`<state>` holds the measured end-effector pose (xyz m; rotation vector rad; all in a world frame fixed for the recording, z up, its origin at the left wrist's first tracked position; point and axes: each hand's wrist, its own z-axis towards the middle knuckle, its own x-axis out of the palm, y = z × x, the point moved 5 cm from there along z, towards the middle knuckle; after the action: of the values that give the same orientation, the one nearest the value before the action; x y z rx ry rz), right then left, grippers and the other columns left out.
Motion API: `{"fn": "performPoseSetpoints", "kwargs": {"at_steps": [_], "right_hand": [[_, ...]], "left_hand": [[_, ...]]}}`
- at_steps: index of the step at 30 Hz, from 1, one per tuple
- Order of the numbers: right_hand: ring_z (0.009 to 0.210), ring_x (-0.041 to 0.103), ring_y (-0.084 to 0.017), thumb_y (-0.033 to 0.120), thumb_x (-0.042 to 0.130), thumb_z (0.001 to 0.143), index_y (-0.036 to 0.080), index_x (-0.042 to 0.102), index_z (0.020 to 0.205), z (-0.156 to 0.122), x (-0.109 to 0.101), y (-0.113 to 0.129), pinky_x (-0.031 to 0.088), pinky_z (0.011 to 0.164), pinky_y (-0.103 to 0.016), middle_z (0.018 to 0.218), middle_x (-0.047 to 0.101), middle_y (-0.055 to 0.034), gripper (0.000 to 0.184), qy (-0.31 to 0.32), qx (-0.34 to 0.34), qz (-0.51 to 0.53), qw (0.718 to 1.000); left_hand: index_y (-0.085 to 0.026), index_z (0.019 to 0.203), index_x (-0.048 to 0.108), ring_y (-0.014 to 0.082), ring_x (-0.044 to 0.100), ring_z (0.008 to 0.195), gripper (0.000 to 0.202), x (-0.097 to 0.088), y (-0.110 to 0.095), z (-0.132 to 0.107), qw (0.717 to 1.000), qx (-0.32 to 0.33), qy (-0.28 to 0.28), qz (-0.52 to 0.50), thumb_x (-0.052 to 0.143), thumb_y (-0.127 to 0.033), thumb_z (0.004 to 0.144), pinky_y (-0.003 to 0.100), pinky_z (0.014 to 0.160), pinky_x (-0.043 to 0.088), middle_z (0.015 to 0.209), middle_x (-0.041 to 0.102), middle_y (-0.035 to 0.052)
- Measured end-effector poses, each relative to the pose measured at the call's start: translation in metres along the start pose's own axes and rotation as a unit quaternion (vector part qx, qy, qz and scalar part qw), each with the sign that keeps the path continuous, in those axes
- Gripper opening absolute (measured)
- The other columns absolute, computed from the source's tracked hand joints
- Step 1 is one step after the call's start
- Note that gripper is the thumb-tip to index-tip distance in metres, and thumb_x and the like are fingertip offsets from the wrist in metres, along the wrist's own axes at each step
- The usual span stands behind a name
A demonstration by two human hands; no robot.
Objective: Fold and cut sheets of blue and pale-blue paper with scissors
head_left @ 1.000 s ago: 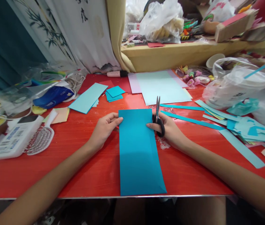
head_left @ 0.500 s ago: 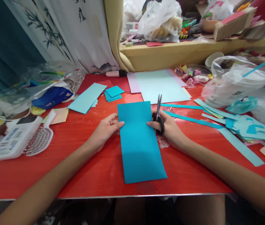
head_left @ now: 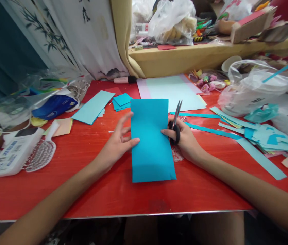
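A blue sheet of paper [head_left: 150,143] stands tilted above the table, with a second layer showing at its lower edges. My right hand [head_left: 184,137] pinches the sheet's right edge, thumb in front. The same hand carries black-handled scissors [head_left: 176,124], their blades close together and pointing up and away. At the left edge is my left hand [head_left: 117,143], fingers spread apart and its thumb lying over the paper's front. How far its other fingers reach behind the sheet is hidden.
Light blue strips [head_left: 101,105] and small blue squares [head_left: 122,101] lie behind my left hand. Large pale sheets [head_left: 173,90] are at the back. Paper offcuts [head_left: 271,139] pile up at right near a plastic bag [head_left: 256,88]. A hairbrush [head_left: 41,153] and white box [head_left: 13,151] sit left.
The blue paper has shifted upward, and its bottom edge is farther from the table's front. My left hand's fingers have spread from their pinch. The scissors lean slightly more to the right.
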<state>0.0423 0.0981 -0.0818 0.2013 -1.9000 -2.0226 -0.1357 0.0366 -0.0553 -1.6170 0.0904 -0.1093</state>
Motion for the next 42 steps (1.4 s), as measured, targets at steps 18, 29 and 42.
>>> {"fn": "performPoseSetpoints", "kwargs": {"at_steps": [18,29,42], "right_hand": [[0.077,0.056,-0.016,0.039,0.059,0.077,0.023,0.048,0.094,0.009,-0.015,0.021,0.045,0.051,-0.025,0.09,0.059,-0.0046,0.026,-0.039,0.013,-0.019,0.999],[0.05,0.049,-0.009,0.031,0.067,0.068,0.023,0.052,0.092,-0.003,0.007,0.001,0.041,0.044,-0.025,0.069,0.052,0.0037,0.03,0.083,0.087,-0.065,0.991],[0.058,0.05,-0.01,0.029,0.067,0.067,0.022,0.052,0.096,-0.005,0.009,0.002,0.041,0.047,-0.024,0.073,0.052,0.0028,0.033,0.076,0.081,-0.05,0.993]], "left_hand": [[-0.032,0.127,0.045,0.0251,0.038,0.123,0.051,-0.007,0.005,0.004,0.991,0.017,0.035,0.132,0.058,-0.03,0.078,0.036,0.097,0.038,0.138,0.04,-0.0027],[-0.03,0.125,0.045,0.0239,0.046,0.114,0.047,0.0,0.012,0.002,0.994,-0.03,0.075,0.07,0.056,-0.031,0.079,0.033,0.087,0.046,0.133,0.043,0.0009],[-0.031,0.125,0.044,0.0241,0.048,0.113,0.053,0.002,0.015,0.003,0.996,-0.044,0.076,0.014,0.061,-0.029,0.075,0.033,0.085,0.049,0.131,0.044,0.0021]]}}
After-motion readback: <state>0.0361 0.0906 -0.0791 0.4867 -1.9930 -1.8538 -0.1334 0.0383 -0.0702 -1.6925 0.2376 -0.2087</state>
